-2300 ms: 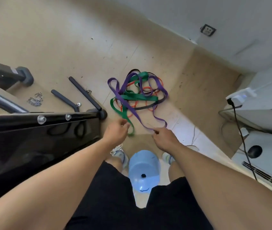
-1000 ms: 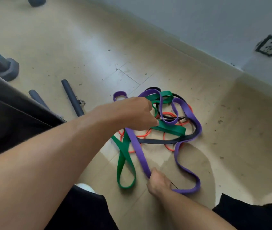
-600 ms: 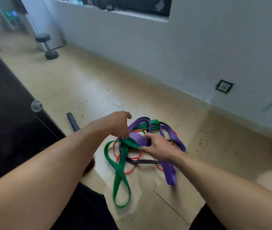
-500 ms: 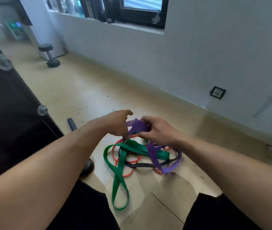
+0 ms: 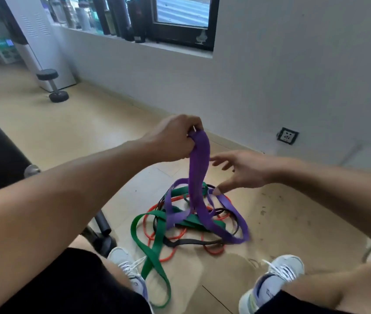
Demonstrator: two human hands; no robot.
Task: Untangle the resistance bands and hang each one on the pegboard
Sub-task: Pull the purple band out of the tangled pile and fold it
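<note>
Purple band (image 5: 199, 168): gripped in left hand (image 5: 175, 139), lifted, lower part in pile.
Right hand (image 5: 241, 171): fingers spread, holding nothing.
Other bands (image 5: 157, 236): tangled on floor (image 5: 71, 132).
Progress: apparently early; nothing hung, no pegboard visible.

So the purple band (image 5: 199, 173) is the wide flat one, pulled up off the floor in a bunched strand, its lower loops still draped over the pile. Under it the green band (image 5: 155, 252) sprawls toward my feet, thin red band (image 5: 168, 258) and black band (image 5: 186, 242) threaded through everything.
</note>
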